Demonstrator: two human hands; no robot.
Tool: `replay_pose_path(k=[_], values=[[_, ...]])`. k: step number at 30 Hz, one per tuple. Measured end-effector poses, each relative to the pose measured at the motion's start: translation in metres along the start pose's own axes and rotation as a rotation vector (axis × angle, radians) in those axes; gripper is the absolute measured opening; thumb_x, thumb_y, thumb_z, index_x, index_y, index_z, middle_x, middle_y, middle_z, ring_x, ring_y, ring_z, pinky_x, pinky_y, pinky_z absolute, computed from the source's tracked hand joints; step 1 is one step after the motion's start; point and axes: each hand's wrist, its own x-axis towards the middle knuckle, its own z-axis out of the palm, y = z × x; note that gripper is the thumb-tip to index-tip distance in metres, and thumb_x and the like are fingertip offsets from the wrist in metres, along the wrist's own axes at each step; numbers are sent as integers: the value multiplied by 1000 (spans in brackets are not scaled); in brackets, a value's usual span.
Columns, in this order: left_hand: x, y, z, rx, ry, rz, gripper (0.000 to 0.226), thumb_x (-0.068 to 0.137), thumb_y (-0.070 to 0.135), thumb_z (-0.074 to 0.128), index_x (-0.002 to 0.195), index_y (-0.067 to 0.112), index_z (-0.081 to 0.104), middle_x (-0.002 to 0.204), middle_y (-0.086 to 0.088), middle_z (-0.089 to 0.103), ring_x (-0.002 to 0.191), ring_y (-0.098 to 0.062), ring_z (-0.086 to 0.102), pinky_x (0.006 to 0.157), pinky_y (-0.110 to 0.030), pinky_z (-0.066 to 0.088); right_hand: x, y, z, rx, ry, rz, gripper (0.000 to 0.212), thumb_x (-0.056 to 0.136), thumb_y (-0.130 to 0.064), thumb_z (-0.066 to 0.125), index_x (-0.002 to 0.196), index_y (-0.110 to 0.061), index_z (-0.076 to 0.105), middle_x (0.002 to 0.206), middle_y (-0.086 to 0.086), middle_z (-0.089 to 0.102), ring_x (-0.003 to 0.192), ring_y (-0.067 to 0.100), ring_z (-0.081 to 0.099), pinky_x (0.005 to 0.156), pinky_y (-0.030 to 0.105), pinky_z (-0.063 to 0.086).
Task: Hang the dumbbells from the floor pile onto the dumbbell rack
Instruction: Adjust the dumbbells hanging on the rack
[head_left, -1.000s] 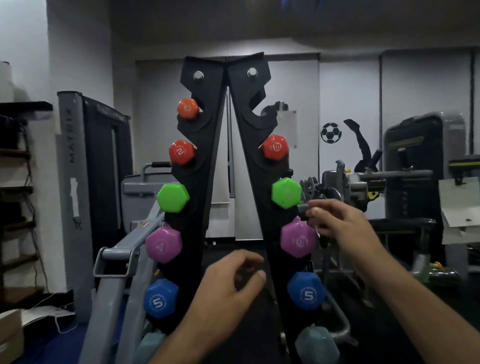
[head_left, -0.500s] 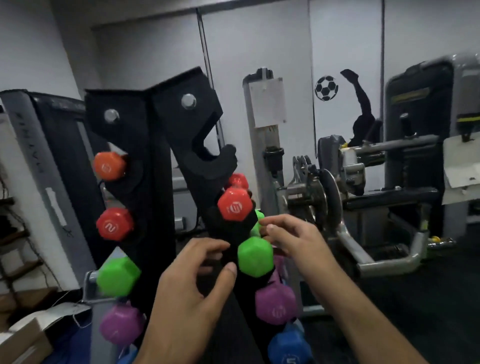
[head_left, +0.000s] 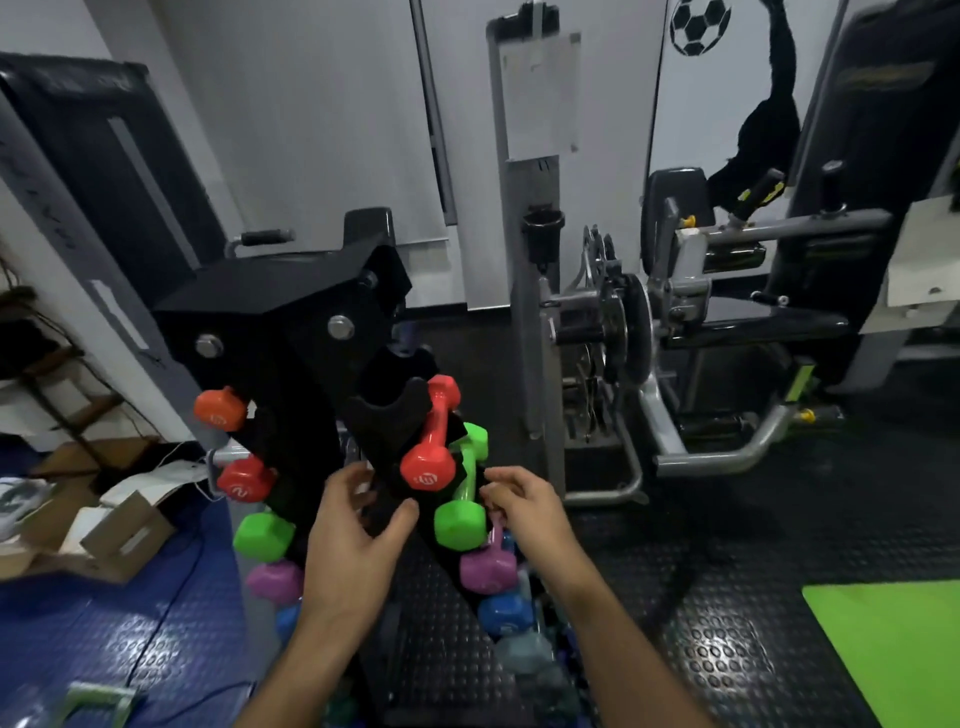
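Note:
The black A-frame dumbbell rack (head_left: 291, 332) stands in front of me, seen from above. On its right side hang a red dumbbell (head_left: 434, 452), a green one (head_left: 462, 512), a purple one (head_left: 488, 566) and a blue one (head_left: 504, 613). Its left side carries orange (head_left: 221, 408), red (head_left: 244, 478), green (head_left: 262, 535) and purple (head_left: 275, 579) dumbbells. My left hand (head_left: 353, 540) touches the rack's right upright just left of the green dumbbell, fingers spread. My right hand (head_left: 524, 512) hovers next to the green dumbbell's handle, fingers loosely curled and holding nothing. The top right hook is empty.
A grey weight machine (head_left: 649, 332) stands close on the right of the rack. Cardboard boxes (head_left: 104, 525) lie on the blue mat at left. A green mat (head_left: 893, 639) covers the floor at lower right. Black rubber flooring lies underfoot.
The view has tilted down and moved closer over the rack. Both hands stay by the green dumbbell on the right side, with the right hand drawn slightly back from it.

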Motion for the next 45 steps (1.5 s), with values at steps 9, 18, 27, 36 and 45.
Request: replay_pose_path(k=[9,18,27,36,45], values=[[16,10,13,-93,-220,-262,67,70,4,77,130,26,53,109,11,72,105,-7,70,94,-27,55,16,11,8,90,-51,337,20,100,-16,59,104,-8,77,99,6,76,91,20,71,83,32,56],[23,8,12,-199,-254,-319,57,80,-22,61,126,13,55,104,1,73,96,-5,71,82,-15,54,28,-13,25,283,-88,463,27,97,-27,51,97,-10,72,89,5,74,84,19,68,79,33,56],[28,-6,7,-223,-322,-330,64,83,-28,51,124,20,52,109,8,69,101,-3,68,82,-14,54,29,13,-5,-937,-168,-282,29,83,-12,63,103,-24,80,101,2,77,94,31,67,78,38,53],[29,-15,8,-207,-342,-322,71,84,-24,52,136,25,47,121,2,65,110,-15,65,92,-23,49,58,23,-3,-1276,-571,-238,41,92,-28,59,133,-34,63,138,-5,60,110,32,67,89,49,57],[25,-7,11,-190,-303,-303,65,86,-19,57,126,31,48,113,14,66,93,14,65,88,-17,52,54,7,-2,-1334,-684,-241,37,99,-27,58,135,-21,61,135,8,63,115,33,64,98,46,53]])
